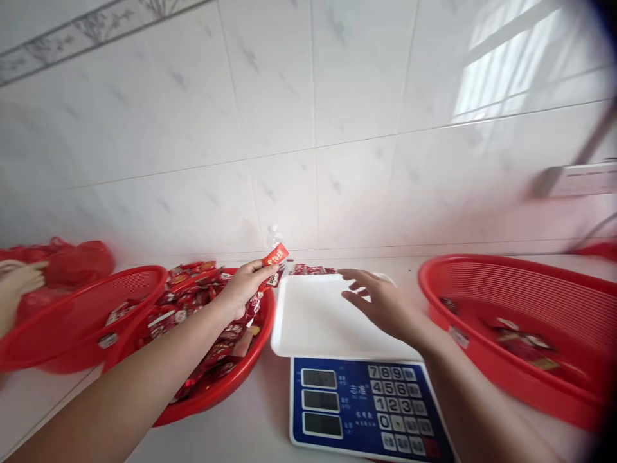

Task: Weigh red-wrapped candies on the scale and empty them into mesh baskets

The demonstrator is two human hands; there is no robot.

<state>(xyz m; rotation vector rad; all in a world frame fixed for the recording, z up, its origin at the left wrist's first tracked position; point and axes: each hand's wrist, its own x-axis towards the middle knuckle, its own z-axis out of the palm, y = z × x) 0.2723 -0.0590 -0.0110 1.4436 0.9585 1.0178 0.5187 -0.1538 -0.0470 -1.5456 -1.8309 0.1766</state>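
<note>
My left hand point(250, 283) pinches a small red packet point(276, 255) above the right rim of a red basket point(267, 331) heaped with dark red packets point(193, 308). More packets hang just below that hand; whether its fingers touch them is unclear. My right hand point(373, 299) hovers over the white tray point(313, 315) of a scale, fingers apart and holding nothing. The scale's blue panel point(357, 424) has three display windows and a number keypad, partly covered by my right forearm. Behind the tray lie several red packets point(311, 269).
A red basket point(511, 270) with a few packets stands at the right. Another point(87, 302) is at the left, near another person's hand point(24, 280) and red bags point(80, 260). A clear bottle point(274, 236) stands by the tiled wall point(357, 206).
</note>
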